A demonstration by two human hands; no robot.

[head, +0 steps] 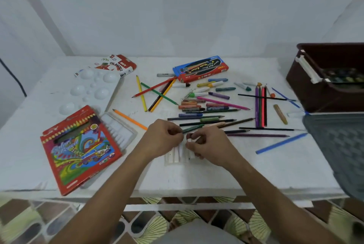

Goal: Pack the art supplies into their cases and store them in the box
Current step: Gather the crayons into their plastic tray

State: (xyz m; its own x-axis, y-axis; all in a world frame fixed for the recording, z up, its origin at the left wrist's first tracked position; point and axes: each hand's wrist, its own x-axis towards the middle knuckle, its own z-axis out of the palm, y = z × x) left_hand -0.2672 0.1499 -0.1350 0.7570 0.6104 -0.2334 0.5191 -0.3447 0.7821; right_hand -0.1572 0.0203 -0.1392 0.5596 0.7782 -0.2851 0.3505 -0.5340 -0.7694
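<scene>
My left hand [163, 137] and my right hand [210, 146] meet over a clear white pastel tray [176, 157] near the table's front. My right fingers pinch a short dark red pastel with a white wrapper [189, 137] just above the tray. My left fingertips close on the end of a green pastel [194, 127] that lies among the loose sticks. Behind my hands, loose coloured pencils [261, 105], pastels [197, 104] and thin brushes [266, 98] are scattered. The dark brown storage box [307, 86] stands at the far right.
A red colour-pencil case [78, 151] lies front left beside its white insert tray [120, 127]. Behind them are a white paint palette [92, 90], an oil pastels box [118, 64] and a blue-and-red brush case [201, 68]. A grey lid [338, 149] overhangs the right edge.
</scene>
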